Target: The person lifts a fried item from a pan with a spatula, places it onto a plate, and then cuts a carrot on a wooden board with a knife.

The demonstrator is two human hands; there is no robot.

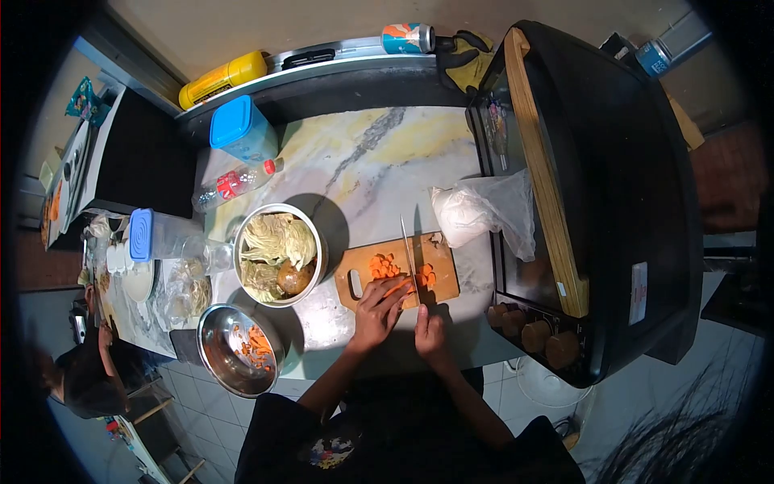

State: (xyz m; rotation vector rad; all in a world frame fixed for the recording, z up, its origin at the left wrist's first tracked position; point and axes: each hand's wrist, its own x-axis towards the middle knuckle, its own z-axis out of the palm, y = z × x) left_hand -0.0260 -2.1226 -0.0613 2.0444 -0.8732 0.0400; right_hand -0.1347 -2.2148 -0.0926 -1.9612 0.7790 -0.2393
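Observation:
A wooden cutting board (343, 262) lies on the counter in front of me, with orange carrot pieces (384, 265) on it. My right hand (430, 329) is closed round the handle of a knife (408, 246), whose blade points away from me across the board. Left of the blade, my left hand (377, 315) presses its fingers together on a carrot (398, 287). More cut carrot (429, 277) lies right of the blade. A metal bowl (206, 355) with carrot pieces stands at the left front. Behind it a white bowl (322, 256) holds cabbage leaves and a brown round item.
A black oven (621, 202) with a wooden handle stands close on the right, a plastic bag of white contents (463, 218) beside it. Left are a plastic bottle (230, 185) and blue-lidded containers (234, 121). Another person (93, 379) is at the far left.

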